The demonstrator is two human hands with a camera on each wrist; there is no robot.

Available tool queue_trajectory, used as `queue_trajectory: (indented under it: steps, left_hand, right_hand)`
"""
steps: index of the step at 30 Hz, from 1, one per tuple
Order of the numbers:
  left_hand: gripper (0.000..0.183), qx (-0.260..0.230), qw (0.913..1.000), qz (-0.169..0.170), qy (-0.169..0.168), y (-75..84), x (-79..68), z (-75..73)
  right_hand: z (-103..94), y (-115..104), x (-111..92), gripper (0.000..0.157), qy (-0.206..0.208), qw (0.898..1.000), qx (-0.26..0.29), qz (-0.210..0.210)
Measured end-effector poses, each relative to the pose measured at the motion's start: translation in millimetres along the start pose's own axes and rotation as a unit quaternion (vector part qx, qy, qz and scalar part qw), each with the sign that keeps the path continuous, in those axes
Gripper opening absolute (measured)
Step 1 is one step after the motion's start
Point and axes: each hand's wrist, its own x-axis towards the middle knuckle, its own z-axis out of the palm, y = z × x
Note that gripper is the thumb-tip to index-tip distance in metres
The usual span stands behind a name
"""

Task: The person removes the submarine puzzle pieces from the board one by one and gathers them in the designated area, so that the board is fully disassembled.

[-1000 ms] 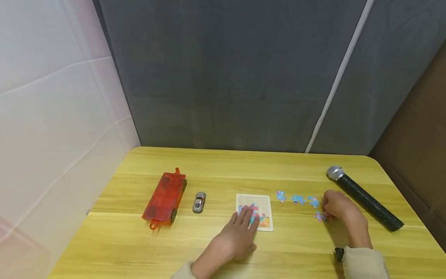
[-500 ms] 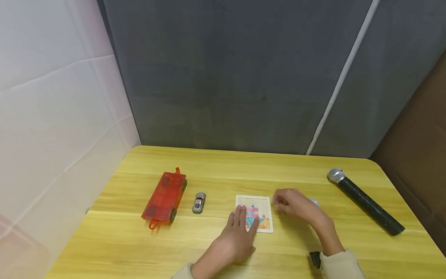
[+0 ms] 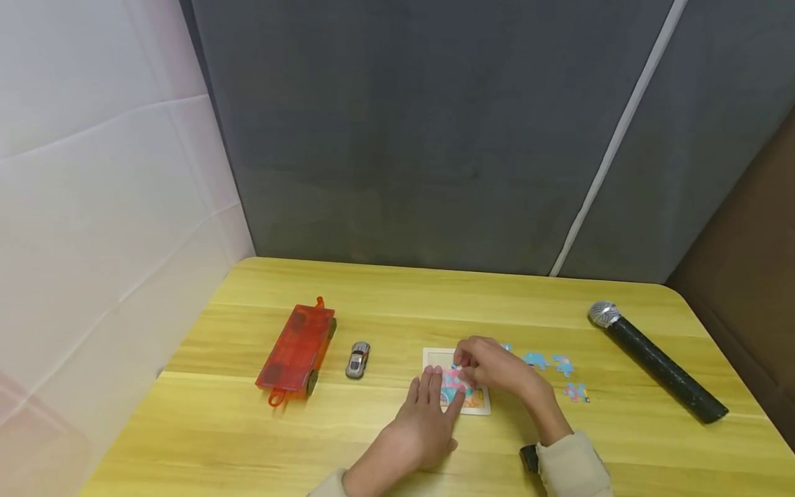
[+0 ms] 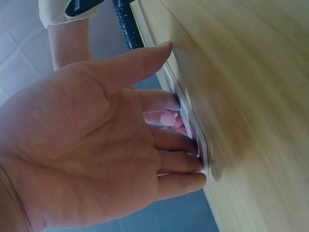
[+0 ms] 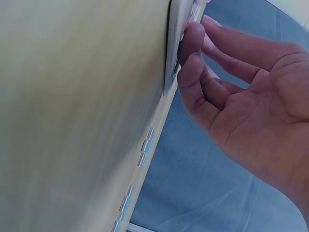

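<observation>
A small square jigsaw tray (image 3: 437, 357) with a pale border lies mid-table, its lower part filled with pink, blue and orange pieces. My left hand (image 3: 424, 422) rests on its near left side, fingers extended; in the left wrist view those fingertips touch the tray's edge. Over the upper right of the tray, my right hand (image 3: 497, 367) bends its fingers and thumb together in a pinch on a puzzle piece, mostly hidden by the fingertips. Several loose blue puzzle pieces (image 3: 535, 360) lie to the right, one partly behind the right hand. A pink and blue piece (image 3: 576, 392) sits nearer me.
A black microphone (image 3: 658, 362) with a silver head lies at the right. To the left are a silver toy car (image 3: 357, 360) and a translucent red wheeled toy trailer (image 3: 299, 348). A dark grey partition (image 3: 397, 138) stands behind the table.
My right hand has moved left from the loose pieces to above the tray, uncovering the pieces at the right. The left hand keeps its place on the tray.
</observation>
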Motion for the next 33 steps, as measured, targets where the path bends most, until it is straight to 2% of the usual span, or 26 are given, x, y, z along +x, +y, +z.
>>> queue_trajectory:
  steps: [3,6,16,21,28,33]
  left_hand:
    - [0.077,0.013,0.9999,-0.007,-0.001,2.3,-9.1,-14.0]
    - [0.076,0.013,0.9999,-0.009,-0.004,2.7,-13.2,-20.3]
    - [0.074,0.013,0.9998,-0.013,0.0,3.7,-13.4,-21.0]
    - [0.076,0.017,0.9998,-0.012,-0.004,2.7,-6.2,-11.4]
    - [0.08,-0.025,0.9997,0.004,0.003,-4.3,12.6,18.9]
    - [0.08,-0.007,1.0,0.0,0.002,-2.4,13.1,17.1]
  right_hand:
    - [0.9,0,0,0.009,0.002,1.0,0.003,0.004]
    - [1.5,0,1,0.007,0.003,1.0,-0.001,0.005]
    - [2.9,-5,0,0.009,0.011,1.0,0.024,0.003]
    - [3.8,-5,0,0.01,0.012,1.0,0.026,0.0]
    - [4.1,-2,0,0.015,0.017,1.0,0.016,-0.007]
    - [-1.6,2,-3,0.015,0.055,0.998,0.03,-0.001]
